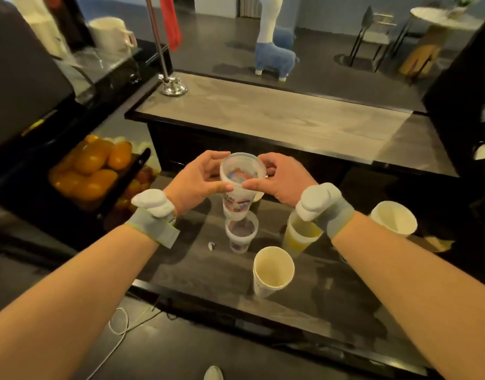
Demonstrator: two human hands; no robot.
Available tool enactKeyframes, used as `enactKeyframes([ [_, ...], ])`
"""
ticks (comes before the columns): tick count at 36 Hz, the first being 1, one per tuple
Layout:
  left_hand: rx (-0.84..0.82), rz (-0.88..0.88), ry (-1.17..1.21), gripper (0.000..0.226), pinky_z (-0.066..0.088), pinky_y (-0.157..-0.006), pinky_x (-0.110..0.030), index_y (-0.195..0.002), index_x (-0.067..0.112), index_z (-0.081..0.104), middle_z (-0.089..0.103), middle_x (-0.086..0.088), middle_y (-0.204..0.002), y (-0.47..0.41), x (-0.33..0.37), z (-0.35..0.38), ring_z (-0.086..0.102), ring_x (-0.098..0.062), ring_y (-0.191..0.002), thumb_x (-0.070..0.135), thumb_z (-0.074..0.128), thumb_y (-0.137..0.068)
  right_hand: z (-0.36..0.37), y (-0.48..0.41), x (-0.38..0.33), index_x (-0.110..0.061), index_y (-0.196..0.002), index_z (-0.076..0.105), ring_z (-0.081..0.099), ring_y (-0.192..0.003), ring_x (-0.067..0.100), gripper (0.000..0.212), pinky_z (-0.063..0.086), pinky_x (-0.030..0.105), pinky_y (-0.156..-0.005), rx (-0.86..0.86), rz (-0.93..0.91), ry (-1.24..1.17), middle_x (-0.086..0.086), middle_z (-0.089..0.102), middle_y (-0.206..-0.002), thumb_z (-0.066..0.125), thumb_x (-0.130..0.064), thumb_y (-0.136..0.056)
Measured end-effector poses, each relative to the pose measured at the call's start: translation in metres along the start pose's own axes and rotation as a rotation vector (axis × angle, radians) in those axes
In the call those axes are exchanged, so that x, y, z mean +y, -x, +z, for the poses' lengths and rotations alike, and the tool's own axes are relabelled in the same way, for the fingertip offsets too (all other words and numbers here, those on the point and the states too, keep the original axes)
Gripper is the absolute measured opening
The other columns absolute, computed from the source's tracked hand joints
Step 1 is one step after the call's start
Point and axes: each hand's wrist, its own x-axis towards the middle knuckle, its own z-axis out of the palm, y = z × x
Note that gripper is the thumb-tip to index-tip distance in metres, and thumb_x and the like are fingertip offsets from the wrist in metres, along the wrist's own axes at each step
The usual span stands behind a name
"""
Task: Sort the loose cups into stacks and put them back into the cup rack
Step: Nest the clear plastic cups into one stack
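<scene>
A clear plastic cup with a coloured print (240,182) is held upright in the air over the dark counter (203,272). My left hand (194,182) grips its left side and my right hand (279,178) grips its right side near the rim. Directly below it a second clear printed cup (240,235) stands on the counter. A white paper cup (273,270) stands in front. A yellow-tinted cup (299,238) stands under my right wrist. Another white paper cup (393,218) stands at the right. No cup rack is in view.
A dark tray of oranges (90,165) and other fruit sits at the left. A raised grey ledge (263,116) runs behind the counter, with a chrome pole base (174,87) on it. A small white object (211,246) lies near the clear cup. A white cable (120,322) trails below.
</scene>
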Motion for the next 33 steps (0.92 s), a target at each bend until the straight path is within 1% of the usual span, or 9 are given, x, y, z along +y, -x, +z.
enactKeyframes([
  [4,0.020,-0.009,-0.059,0.073,0.052,-0.102,-0.034,-0.136,0.024,0.045,0.060,0.011,-0.128,0.003,-0.021,0.004,0.060,-0.006,-0.120,0.029,0.080,-0.072,0.018,-0.005,0.004,-0.026,-0.112,0.064,0.063,-0.086,0.007,0.049,0.049,0.015,-0.066,-0.018,-0.020,0.089,-0.011,0.064,-0.099,0.080,-0.048,-0.072],
  [8,0.016,-0.017,-0.070,0.071,0.051,-0.105,-0.036,-0.134,0.027,0.045,0.059,0.009,-0.131,0.000,-0.042,0.009,0.058,-0.007,-0.123,0.027,0.083,-0.074,0.025,-0.007,0.012,-0.026,-0.111,0.065,0.064,-0.085,0.008,0.048,0.055,0.020,-0.072,-0.054,-0.031,0.133,-0.011,0.066,-0.097,0.081,-0.047,-0.072],
  [13,-0.009,-0.020,-0.060,0.074,0.051,-0.105,-0.034,-0.138,0.025,0.044,0.059,0.009,-0.133,-0.007,-0.056,0.017,0.058,-0.005,-0.124,0.023,0.083,-0.076,0.025,-0.006,0.026,-0.024,-0.118,0.060,0.063,-0.094,0.012,0.057,0.057,0.027,-0.080,-0.060,0.009,0.163,-0.004,0.064,-0.107,0.081,-0.049,-0.071],
  [17,-0.029,-0.025,-0.063,0.073,0.051,-0.103,-0.032,-0.138,0.026,0.043,0.058,0.008,-0.134,-0.010,-0.064,0.026,0.058,-0.007,-0.124,0.024,0.083,-0.077,0.027,-0.004,0.036,-0.026,-0.119,0.060,0.063,-0.094,0.011,0.055,0.054,0.021,-0.078,-0.064,0.042,0.155,-0.005,0.063,-0.108,0.080,-0.048,-0.073],
  [22,-0.088,-0.060,-0.122,0.071,0.050,-0.105,-0.037,-0.134,0.034,0.042,0.058,0.012,-0.132,-0.009,-0.080,0.032,0.057,-0.007,-0.124,0.023,0.084,-0.077,0.042,-0.003,0.051,-0.024,-0.110,0.064,0.064,-0.087,0.012,0.048,0.057,0.026,-0.078,-0.147,0.103,0.187,-0.007,0.064,-0.100,0.081,-0.047,-0.072],
  [24,-0.115,-0.072,-0.155,0.072,0.049,-0.107,-0.041,-0.132,0.037,0.044,0.059,0.011,-0.132,-0.008,-0.089,0.035,0.057,-0.008,-0.125,0.025,0.085,-0.075,0.050,-0.004,0.058,-0.023,-0.106,0.066,0.063,-0.081,0.011,0.045,0.057,0.024,-0.073,-0.190,0.108,0.229,-0.009,0.062,-0.090,0.082,-0.047,-0.072],
  [27,-0.147,-0.124,-0.203,0.073,0.047,-0.109,-0.040,-0.131,0.038,0.043,0.060,0.010,-0.132,-0.005,-0.101,0.039,0.056,-0.010,-0.126,0.028,0.087,-0.074,0.062,-0.004,0.064,-0.023,-0.092,0.060,0.057,-0.069,0.009,0.033,0.047,0.014,-0.060,-0.250,0.106,0.317,-0.015,0.055,-0.079,0.081,-0.042,-0.074],
  [30,-0.175,-0.167,-0.256,0.072,0.045,-0.110,-0.045,-0.132,0.039,0.041,0.058,0.009,-0.136,-0.005,-0.114,0.045,0.054,-0.013,-0.129,0.029,0.086,-0.075,0.079,-0.007,0.081,-0.021,-0.104,0.061,0.060,-0.079,0.012,0.051,0.057,0.031,-0.071,-0.298,0.133,0.390,-0.002,0.060,-0.098,0.079,-0.054,-0.069],
  [33,-0.183,-0.202,-0.243,0.074,0.043,-0.113,-0.047,-0.137,0.037,0.039,0.054,0.005,-0.142,-0.005,-0.123,0.045,0.050,-0.015,-0.134,0.027,0.084,-0.078,0.086,-0.008,0.090,-0.022,-0.113,0.058,0.059,-0.087,0.016,0.056,0.056,0.035,-0.077,-0.294,0.150,0.403,-0.001,0.055,-0.107,0.077,-0.055,-0.072],
])
